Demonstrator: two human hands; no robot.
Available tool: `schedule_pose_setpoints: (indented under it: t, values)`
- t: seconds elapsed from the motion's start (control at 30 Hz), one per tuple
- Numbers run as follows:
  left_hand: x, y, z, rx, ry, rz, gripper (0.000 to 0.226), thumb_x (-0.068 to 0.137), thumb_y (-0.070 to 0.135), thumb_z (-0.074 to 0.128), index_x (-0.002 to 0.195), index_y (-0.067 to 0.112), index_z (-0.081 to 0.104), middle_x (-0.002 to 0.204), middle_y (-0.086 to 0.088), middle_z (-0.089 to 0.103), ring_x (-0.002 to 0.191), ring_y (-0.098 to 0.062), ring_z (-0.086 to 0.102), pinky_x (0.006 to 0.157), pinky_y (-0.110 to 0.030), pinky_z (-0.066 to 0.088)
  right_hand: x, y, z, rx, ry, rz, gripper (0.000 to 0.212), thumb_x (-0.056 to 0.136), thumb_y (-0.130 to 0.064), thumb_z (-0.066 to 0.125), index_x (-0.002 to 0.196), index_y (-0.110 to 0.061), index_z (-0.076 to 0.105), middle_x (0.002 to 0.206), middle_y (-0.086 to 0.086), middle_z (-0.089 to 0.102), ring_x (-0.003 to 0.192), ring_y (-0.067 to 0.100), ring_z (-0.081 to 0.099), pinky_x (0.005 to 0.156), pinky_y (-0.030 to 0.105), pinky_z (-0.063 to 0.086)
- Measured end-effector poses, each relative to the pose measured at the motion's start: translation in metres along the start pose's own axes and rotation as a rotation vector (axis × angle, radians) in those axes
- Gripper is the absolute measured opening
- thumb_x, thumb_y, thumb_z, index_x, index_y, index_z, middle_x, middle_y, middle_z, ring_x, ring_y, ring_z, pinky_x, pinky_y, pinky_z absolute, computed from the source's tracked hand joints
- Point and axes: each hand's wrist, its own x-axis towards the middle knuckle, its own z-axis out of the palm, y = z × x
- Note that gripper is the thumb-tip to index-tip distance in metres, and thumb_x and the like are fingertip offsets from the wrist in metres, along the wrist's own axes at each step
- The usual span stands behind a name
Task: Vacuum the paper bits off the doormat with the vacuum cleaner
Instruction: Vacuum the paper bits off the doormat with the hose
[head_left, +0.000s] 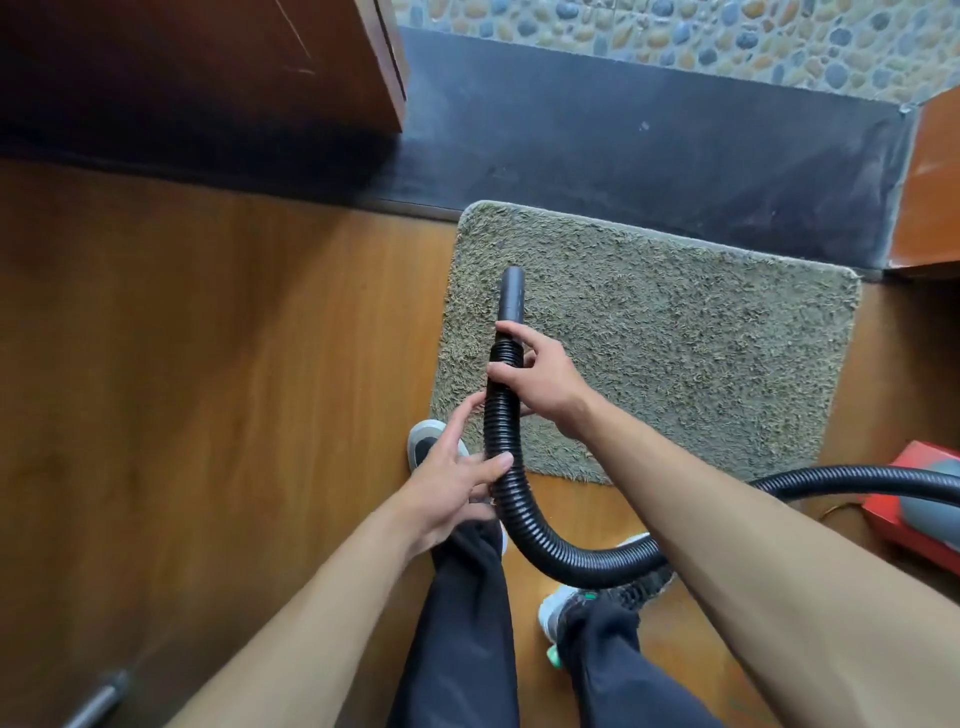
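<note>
count: two hands, one hose, one nozzle, one doormat, one vacuum cleaner
left hand (457, 483): fingers nearly straight, laid against my hose (501, 441), not wrapped
nozzle (511, 293): over the doormat's left part
right hand (540, 384): fingers curled round the hose below the nozzle
doormat (675, 353): on the floor, ahead
vacuum cleaner (914, 514): red, far right

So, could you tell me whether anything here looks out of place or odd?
Slightly: the hose ends in a bare nozzle over the doormat, with no floor head, while a metal tube lies loose on the floor at bottom left. I see no paper bits on it.
</note>
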Motion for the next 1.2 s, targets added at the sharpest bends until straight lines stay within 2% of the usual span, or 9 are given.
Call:
schedule_pose_setpoints:
  t: [0.13, 0.3, 0.47, 0.67, 0.8, 0.9, 0.97, 1.1, 1.2]
  values:
    - [-0.008, 0.005, 0.035, 0.125, -0.031, 0.03, 0.073, 0.096, 0.007, 0.063, 0.14, 0.057, 0.035, 0.099, -0.017, 0.064, 0.096, -0.036, 0.059, 0.096, -0.059, 0.048, -0.025, 0.005, -0.033, 0.011, 0.07, -0.069, 0.056, 0.086, -0.012, 0.069, 0.133, -0.037, 0.052, 0.103, 0.004, 0.063, 0.093, 0.026, 0.069, 0.074, 0.051, 0.062]
    - [-0.012, 0.007, 0.088, 0.275, -0.091, 0.062, 0.071, 0.095, 0.007, 0.064, 0.138, 0.057, 0.038, 0.096, -0.014, 0.065, 0.078, -0.021, 0.064, 0.065, -0.035, 0.056, -0.06, 0.019, -0.087, 0.07, 0.177, -0.122, 0.055, 0.082, -0.014, 0.069, 0.127, -0.039, 0.05, 0.104, 0.007, 0.064, 0.095, 0.027, 0.067, 0.079, 0.052, 0.06]
    - [-0.01, 0.012, 0.147, 0.483, -0.157, 0.086, 0.071, 0.095, 0.012, 0.067, 0.141, 0.057, 0.037, 0.107, -0.011, 0.073, 0.094, -0.024, 0.071, 0.083, -0.051, 0.059, -0.094, 0.035, -0.151, 0.189, 0.28, -0.191, 0.051, 0.08, -0.013, 0.07, 0.12, -0.038, 0.049, 0.108, 0.012, 0.065, 0.095, 0.027, 0.066, 0.084, 0.053, 0.058]
    - [-0.004, 0.008, 0.24, 0.68, -0.223, 0.126, 0.073, 0.095, 0.007, 0.064, 0.143, 0.056, 0.036, 0.102, -0.01, 0.062, 0.085, -0.015, 0.066, 0.071, -0.031, 0.058, -0.142, 0.063, -0.23, 0.345, 0.44, -0.228, 0.055, 0.079, -0.017, 0.07, 0.124, -0.037, 0.045, 0.111, 0.011, 0.065, 0.093, 0.022, 0.065, 0.083, 0.056, 0.058]
    - [0.002, -0.006, 0.298, 0.785, -0.314, 0.157, 0.075, 0.089, 0.013, 0.069, 0.141, 0.058, 0.038, 0.099, -0.011, 0.057, 0.077, -0.015, 0.062, 0.068, -0.03, 0.056, -0.175, 0.089, -0.281, 0.403, 0.505, -0.24, 0.053, 0.08, -0.02, 0.07, 0.119, -0.046, 0.045, 0.112, 0.013, 0.065, 0.1, 0.03, 0.067, 0.082, 0.056, 0.058]
    - [0.003, -0.017, 0.338, 0.928, -0.345, 0.179, 0.074, 0.094, 0.011, 0.067, 0.14, 0.061, 0.036, 0.106, -0.013, 0.061, 0.082, -0.016, 0.067, 0.07, -0.029, 0.057, -0.2, 0.113, -0.312, 0.459, 0.574, -0.259, 0.053, 0.082, -0.021, 0.071, 0.121, -0.044, 0.045, 0.111, 0.011, 0.065, 0.093, 0.021, 0.067, 0.083, 0.05, 0.059]
    - [0.0, -0.026, 0.363, 0.986, -0.36, 0.158, 0.073, 0.096, 0.009, 0.065, 0.142, 0.058, 0.035, 0.112, -0.016, 0.061, 0.087, -0.02, 0.069, 0.071, -0.03, 0.059, -0.216, 0.13, -0.328, 0.495, 0.62, -0.267, 0.052, 0.085, -0.016, 0.071, 0.123, -0.039, 0.045, 0.105, 0.009, 0.066, 0.084, 0.014, 0.064, 0.081, 0.043, 0.059]
    - [-0.011, -0.048, 0.403, 1.043, -0.405, 0.091, 0.072, 0.096, 0.005, 0.062, 0.144, 0.052, 0.037, 0.111, -0.013, 0.062, 0.084, -0.019, 0.072, 0.073, -0.038, 0.062, -0.252, 0.165, -0.347, 0.59, 0.713, -0.29, 0.05, 0.085, -0.008, 0.07, 0.121, -0.034, 0.045, 0.091, 0.005, 0.063, 0.076, 0.013, 0.059, 0.081, 0.043, 0.054]
    - [-0.014, -0.067, 0.425, 1.1, -0.45, 0.059, 0.073, 0.095, 0.003, 0.063, 0.143, 0.052, 0.038, 0.119, -0.026, 0.059, 0.089, -0.026, 0.072, 0.078, -0.047, 0.062, -0.279, 0.188, -0.354, 0.654, 0.804, -0.298, 0.053, 0.079, -0.012, 0.071, 0.12, -0.035, 0.045, 0.088, 0.006, 0.062, 0.075, 0.013, 0.059, 0.079, 0.043, 0.054]
